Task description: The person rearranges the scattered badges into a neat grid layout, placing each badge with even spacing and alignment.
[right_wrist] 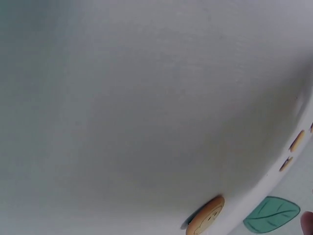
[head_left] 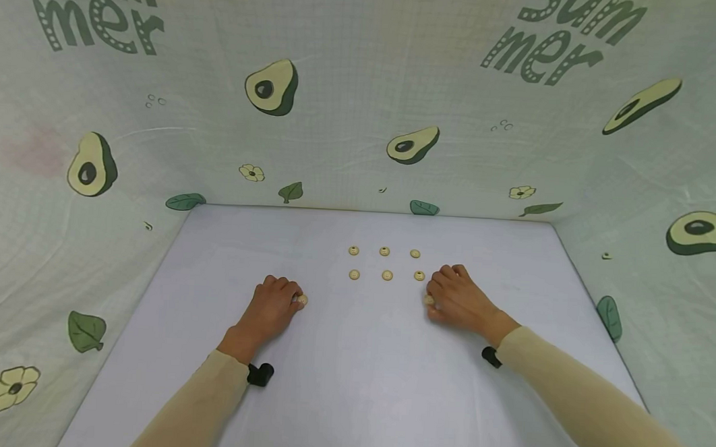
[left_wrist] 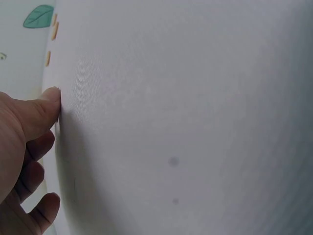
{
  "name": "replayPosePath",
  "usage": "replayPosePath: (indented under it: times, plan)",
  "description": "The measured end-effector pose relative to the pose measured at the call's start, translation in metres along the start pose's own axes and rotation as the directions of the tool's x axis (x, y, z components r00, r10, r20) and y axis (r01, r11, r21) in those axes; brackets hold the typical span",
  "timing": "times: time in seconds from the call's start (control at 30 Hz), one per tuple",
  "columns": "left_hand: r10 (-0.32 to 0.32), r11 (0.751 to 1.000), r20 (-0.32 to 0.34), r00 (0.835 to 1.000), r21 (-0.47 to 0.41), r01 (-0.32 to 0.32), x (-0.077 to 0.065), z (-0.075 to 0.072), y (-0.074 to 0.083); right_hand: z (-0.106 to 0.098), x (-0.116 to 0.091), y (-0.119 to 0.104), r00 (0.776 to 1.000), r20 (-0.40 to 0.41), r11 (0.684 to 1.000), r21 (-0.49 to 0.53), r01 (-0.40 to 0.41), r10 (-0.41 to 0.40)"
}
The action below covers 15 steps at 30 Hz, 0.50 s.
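My left hand (head_left: 273,307) pinches a small round wooden disc (head_left: 303,300) between thumb and forefinger, down at the white table. In the left wrist view the thumb (left_wrist: 41,112) mostly hides that disc. To the right, my right hand (head_left: 462,300) has another wooden disc (head_left: 429,299) between its thumb and forefinger, low over the tabletop. The right wrist view shows a disc (right_wrist: 206,216) with a drawn face, tilted slightly off the surface; most of that hand is outside the view. Beyond the hands, more discs (head_left: 387,275) lie flat in two rows of three.
The white table (head_left: 349,385) is enclosed at the back and both sides by a pale cloth (head_left: 343,34) printed with avocados, leaves and lettering. The nearer row's rightmost disc (head_left: 419,275) lies close to the right hand. Black wrist cameras (head_left: 260,374) sit under both wrists.
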<state>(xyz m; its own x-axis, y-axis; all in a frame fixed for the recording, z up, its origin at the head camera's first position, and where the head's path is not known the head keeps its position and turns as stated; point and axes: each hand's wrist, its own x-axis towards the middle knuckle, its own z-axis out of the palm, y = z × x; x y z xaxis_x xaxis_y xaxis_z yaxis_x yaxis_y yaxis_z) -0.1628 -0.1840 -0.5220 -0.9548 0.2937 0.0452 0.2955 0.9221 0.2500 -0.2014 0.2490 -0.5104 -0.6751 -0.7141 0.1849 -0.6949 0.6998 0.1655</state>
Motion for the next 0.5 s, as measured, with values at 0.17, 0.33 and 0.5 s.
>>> replayPosePath:
  times: [0.17, 0.33, 0.5]
  plan:
    - [-0.003, 1.0, -0.009, 1.0, -0.005, 0.003, 0.0003, 0.0006, 0.0004, 0.0019, 0.002, -0.0047, 1.0, 0.011, 1.0, 0.015, -0.015, 0.015]
    - [-0.009, 1.0, -0.009, 1.0, -0.008, 0.009, 0.0002, 0.0009, 0.0011, 0.0021, 0.0039, -0.0069, 1.0, 0.019, 0.999, 0.036, -0.025, 0.024]
    - [-0.011, 1.0, -0.006, 1.0, -0.006, 0.011, 0.0003, 0.0009, 0.0017, 0.0032, 0.0049, -0.0068, 0.999, 0.037, 0.999, 0.038, -0.035, 0.034]
